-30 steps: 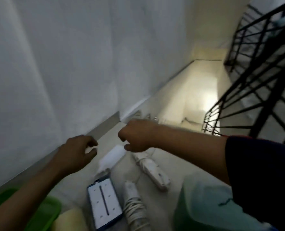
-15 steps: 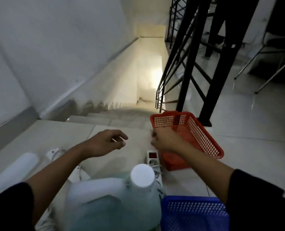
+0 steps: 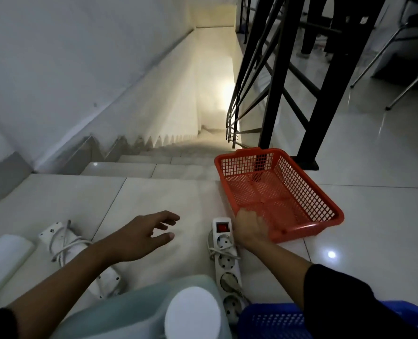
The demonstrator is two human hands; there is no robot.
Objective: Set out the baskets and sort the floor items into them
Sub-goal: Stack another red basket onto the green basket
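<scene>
- The blue basket (image 3: 274,322) is cut off at the bottom edge.
- The jug (image 3: 139,311) is cut off there too.
- The right hand (image 3: 250,228) hides the red basket's (image 3: 308,192) near corner.

There is only one view, from a camera on the person's head, looking forward and steeply down at the landing floor (image 3: 154,192) and on down the staircase (image 3: 203,133) ahead. It sits close above both forearms. The right hand (image 3: 250,228) grips the red basket (image 3: 301,192) just right of centre; the wide lens bends the railing (image 3: 283,69) beyond that grip.
</scene>
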